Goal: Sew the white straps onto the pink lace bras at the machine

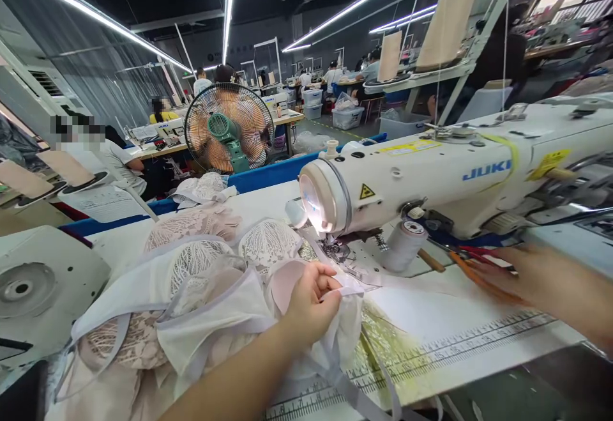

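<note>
My left hand [313, 303] is closed, pinching the pale lace-and-fabric garment [205, 280] and its white strap just in front of the presser foot [338, 248] of the white JUKI sewing machine [431, 172]. My right hand [507, 271] reaches under the machine arm toward orange and red-handled tools [472, 261]; its fingers are blurred and partly hidden. A white thread spool [402, 245] lies beside the needle area.
A pile of lace pieces [191, 236] covers the left of the table. A green fan [228, 128] stands behind the blue table edge. Another machine's cover [43, 287] is at left. Other workers sit at benches farther back. A ruler strip [431, 357] runs along the table front.
</note>
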The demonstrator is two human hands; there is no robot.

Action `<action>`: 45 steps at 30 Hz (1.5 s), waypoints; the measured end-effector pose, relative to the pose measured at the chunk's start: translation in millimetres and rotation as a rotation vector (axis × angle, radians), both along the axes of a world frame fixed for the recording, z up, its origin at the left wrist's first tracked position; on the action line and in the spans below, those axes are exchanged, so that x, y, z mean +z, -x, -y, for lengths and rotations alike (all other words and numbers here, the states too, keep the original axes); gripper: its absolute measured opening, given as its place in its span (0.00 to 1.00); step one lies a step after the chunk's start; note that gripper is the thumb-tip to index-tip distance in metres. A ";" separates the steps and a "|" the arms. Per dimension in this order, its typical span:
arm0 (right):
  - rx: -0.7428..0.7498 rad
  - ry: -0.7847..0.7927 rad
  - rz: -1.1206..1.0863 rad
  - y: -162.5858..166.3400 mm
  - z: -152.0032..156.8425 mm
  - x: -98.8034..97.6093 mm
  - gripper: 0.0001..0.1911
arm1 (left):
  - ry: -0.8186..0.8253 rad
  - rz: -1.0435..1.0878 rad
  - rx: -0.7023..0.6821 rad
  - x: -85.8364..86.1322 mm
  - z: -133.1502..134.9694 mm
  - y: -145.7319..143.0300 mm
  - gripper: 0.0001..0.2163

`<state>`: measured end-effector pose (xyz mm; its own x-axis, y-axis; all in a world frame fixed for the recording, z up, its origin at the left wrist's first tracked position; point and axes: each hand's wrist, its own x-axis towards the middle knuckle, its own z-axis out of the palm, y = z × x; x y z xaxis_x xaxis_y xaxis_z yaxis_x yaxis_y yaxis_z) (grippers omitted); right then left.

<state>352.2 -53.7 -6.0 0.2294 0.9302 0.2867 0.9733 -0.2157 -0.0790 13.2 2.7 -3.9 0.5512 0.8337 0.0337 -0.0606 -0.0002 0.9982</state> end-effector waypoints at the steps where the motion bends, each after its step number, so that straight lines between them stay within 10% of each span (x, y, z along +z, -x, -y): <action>1: 0.026 0.057 -0.088 14.4 3.7 4.5 0.16 | -0.004 -0.007 -0.012 -0.4 -0.1 -0.1 0.11; 7: 0.575 0.053 -0.428 122.8 -2.9 19.6 0.18 | 0.021 -0.015 -0.126 3.0 0.9 0.1 0.14; 35: 0.184 0.365 -0.151 175.1 -28.6 11.1 0.10 | 0.096 -0.087 -0.315 -0.3 -6.5 5.5 0.13; 40: 0.240 0.324 -0.303 149.1 -14.6 14.8 0.16 | 0.116 -0.038 -0.326 -1.4 -8.1 7.4 0.14; 45: 0.424 0.414 -0.940 123.3 -5.7 31.6 0.06 | 0.148 0.014 -0.282 0.3 -9.2 7.2 0.15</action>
